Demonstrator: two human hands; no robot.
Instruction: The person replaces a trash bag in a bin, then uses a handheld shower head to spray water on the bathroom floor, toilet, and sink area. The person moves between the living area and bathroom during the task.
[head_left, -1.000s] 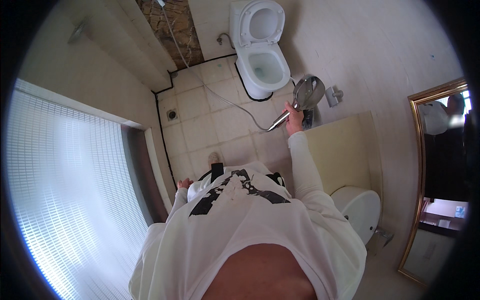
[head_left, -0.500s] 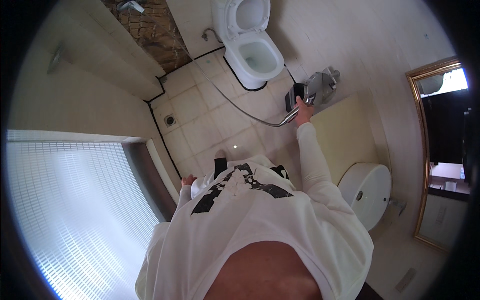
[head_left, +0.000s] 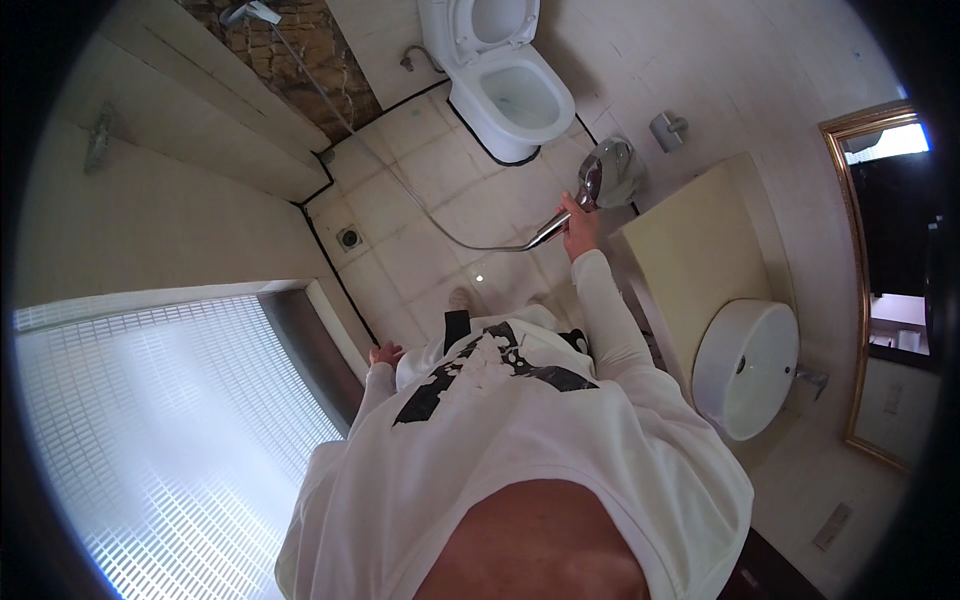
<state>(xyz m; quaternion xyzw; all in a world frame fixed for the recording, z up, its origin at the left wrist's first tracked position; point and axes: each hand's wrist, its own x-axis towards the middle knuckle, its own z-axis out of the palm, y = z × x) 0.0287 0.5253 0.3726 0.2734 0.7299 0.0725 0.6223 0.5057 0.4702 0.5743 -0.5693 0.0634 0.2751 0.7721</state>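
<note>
Toilet (head_left: 515, 110) at far wall. Right hand (head_left: 578, 230) with shower head (head_left: 612, 172), just right of toilet and nearer person's body; hose (head_left: 430, 214) trailing past toilet's left to fitting (head_left: 250, 13) at far left. Floor drain (head_left: 348, 238) left of toilet, nearer body. Right of toilet: holder (head_left: 668, 131) on wall, counter (head_left: 690, 240), basin (head_left: 745, 370) on counter (tap (head_left: 812, 380) beside it), mirror (head_left: 890, 200) farther right. Left of toilet, nearer body: left hand (head_left: 386, 355), panel (head_left: 180, 430) beyond.

Toilet (head_left: 508, 85), basin (head_left: 755, 390), gold-framed mirror (head_left: 888, 270)
</note>
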